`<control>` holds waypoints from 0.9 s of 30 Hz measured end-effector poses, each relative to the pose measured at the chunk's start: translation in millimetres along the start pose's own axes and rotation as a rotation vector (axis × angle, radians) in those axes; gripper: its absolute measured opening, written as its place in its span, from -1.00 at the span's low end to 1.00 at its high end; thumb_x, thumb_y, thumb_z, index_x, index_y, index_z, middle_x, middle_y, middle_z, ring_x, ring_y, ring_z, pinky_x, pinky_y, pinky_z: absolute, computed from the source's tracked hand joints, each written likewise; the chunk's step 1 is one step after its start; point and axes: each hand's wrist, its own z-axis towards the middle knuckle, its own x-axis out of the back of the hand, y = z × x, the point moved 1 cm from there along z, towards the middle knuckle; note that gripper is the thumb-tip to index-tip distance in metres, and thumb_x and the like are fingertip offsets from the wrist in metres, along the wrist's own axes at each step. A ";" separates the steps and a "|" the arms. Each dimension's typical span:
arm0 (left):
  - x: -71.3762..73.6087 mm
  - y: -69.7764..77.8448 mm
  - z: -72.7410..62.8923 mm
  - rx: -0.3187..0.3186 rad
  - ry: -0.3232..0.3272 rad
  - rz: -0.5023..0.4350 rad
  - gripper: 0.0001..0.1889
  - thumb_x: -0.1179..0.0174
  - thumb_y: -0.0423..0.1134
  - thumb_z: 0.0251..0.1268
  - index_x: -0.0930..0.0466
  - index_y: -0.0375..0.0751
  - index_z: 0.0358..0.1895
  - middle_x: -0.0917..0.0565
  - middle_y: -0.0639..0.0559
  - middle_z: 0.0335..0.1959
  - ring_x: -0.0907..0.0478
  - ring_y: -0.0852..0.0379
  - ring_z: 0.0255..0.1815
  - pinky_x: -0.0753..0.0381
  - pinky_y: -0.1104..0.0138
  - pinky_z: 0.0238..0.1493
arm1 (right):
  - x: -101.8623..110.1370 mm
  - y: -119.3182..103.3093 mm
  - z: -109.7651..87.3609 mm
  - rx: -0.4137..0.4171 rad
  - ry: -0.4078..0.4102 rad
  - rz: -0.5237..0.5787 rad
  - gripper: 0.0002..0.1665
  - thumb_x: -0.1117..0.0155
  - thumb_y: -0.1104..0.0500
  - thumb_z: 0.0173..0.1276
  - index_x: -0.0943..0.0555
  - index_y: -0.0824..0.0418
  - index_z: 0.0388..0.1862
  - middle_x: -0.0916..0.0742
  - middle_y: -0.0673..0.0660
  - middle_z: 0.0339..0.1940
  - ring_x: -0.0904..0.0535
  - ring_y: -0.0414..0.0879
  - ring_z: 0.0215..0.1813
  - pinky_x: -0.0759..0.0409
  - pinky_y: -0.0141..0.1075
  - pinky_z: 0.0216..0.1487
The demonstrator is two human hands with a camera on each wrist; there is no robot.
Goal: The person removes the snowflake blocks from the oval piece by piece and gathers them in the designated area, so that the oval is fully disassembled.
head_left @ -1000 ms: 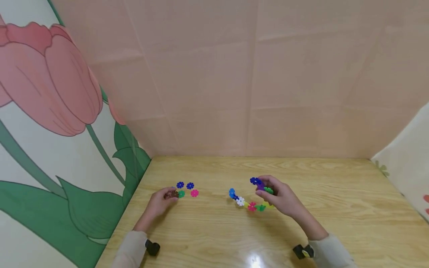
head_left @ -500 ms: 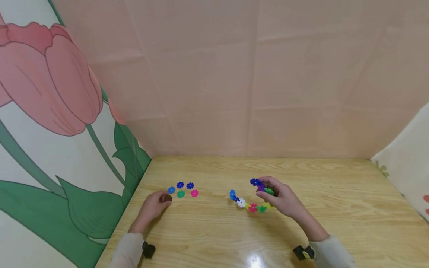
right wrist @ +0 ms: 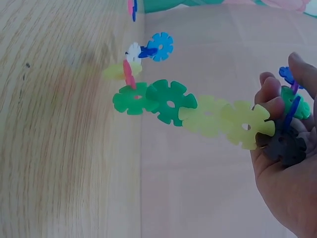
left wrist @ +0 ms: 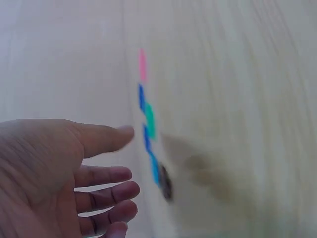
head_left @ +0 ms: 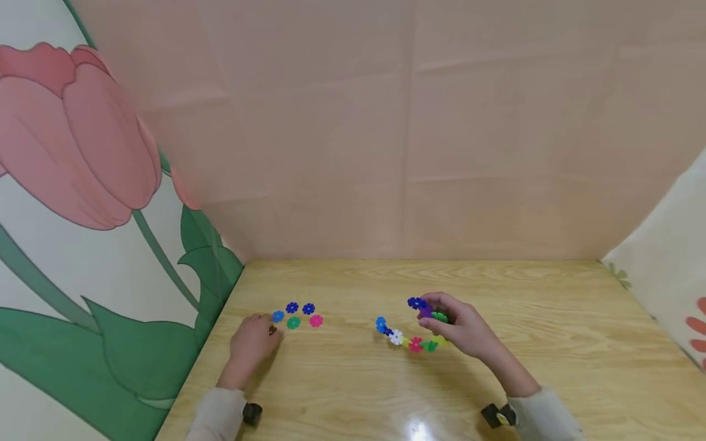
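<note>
My left hand [head_left: 252,343] is over the left part of the table with its fingers relaxed and apart. In the left wrist view a brown flower-shaped disc [left wrist: 166,182] lies on the table just beyond the fingertips, beside a light blue disc [left wrist: 154,170]. The hand mostly covers the brown disc in the head view. My right hand [head_left: 463,327] holds a curved chain of interlocked flower-shaped discs [right wrist: 171,102] by a section with black, green, purple and dark blue pieces. Yellow, green, pink, white and blue pieces hang from it toward the left. The palm hides some discs.
Beside the left hand lie two dark blue discs [head_left: 292,307], a green disc [head_left: 293,323] and a pink disc [head_left: 316,321]. The wooden table [head_left: 353,392] meets a pinkish cloth backdrop [head_left: 331,153]. A tulip-printed panel [head_left: 110,275] borders the left side.
The left hand moved away from the loose discs to the left with the brown disc, uncovering the light blue one, then let the brown disc go. The right hand stays nearly still with the chain.
</note>
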 end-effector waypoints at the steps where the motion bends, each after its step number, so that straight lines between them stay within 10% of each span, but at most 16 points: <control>1: 1.9 7.0 -3.0 -0.019 0.015 0.001 -0.51 -0.35 -0.04 0.32 -0.63 -0.37 0.13 -0.67 -0.26 -0.04 -0.60 -0.24 0.01 -0.64 -0.06 0.00 | -0.5 0.1 0.2 -0.002 -0.005 0.001 -0.62 -0.35 0.17 0.44 -0.55 0.18 0.18 -0.76 0.09 -0.24 -0.61 -0.14 -0.44 -0.61 -0.27 -0.51; 14: 22.9 119.3 -18.0 -0.379 0.028 -0.275 -0.53 -0.17 0.12 0.48 -0.60 -0.08 0.26 -0.67 0.00 0.10 -0.59 -0.02 0.13 -0.62 0.06 0.08 | 0.6 -1.7 3.8 -0.013 -0.051 -0.004 -0.57 -0.36 0.19 0.42 -0.56 0.28 0.21 -0.76 0.18 -0.25 -0.64 -0.10 -0.41 -0.61 -0.27 -0.50; 27: 29.7 172.1 -25.1 -0.556 0.038 -0.413 -0.56 -0.10 0.09 0.54 -0.56 -0.01 0.31 -0.64 0.11 0.18 -0.55 0.12 0.19 -0.62 0.16 0.13 | -4.6 -2.4 6.5 0.043 -0.093 0.017 -0.59 -0.35 0.22 0.43 -0.57 0.29 0.21 -0.77 0.08 -0.25 -0.65 -0.14 -0.42 -0.64 -0.29 -0.47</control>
